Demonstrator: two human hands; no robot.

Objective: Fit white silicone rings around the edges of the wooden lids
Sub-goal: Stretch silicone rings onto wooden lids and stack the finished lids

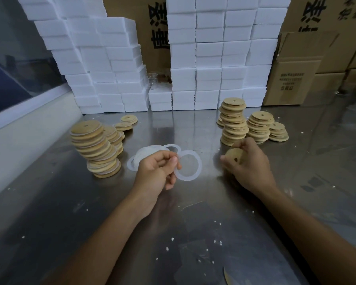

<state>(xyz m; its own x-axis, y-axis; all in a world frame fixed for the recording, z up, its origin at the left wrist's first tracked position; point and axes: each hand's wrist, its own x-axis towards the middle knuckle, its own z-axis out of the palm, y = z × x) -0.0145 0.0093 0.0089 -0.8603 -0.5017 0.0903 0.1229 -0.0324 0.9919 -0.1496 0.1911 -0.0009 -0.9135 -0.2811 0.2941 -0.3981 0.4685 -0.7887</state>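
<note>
Matt wooden lids on glossy steel table (scuffed, crumb-flecked).

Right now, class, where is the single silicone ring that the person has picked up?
In the head view it sits near the centre, pinched in the left hand above the steel table. The silicone ring hangs just right of the loose ring pile, left of the lid-holding right hand.

Dim, cool, even light. Steel counter carries a soft vertical sheen at centre, mirroring the white foam boxes; boxes near overexposure, seams faint. Shadows weak and diffuse under forearms. Strong wide-angle bowing at frame edges. Right hand slightly motion-blurred; left hand sharper. Corners soft.
</note>
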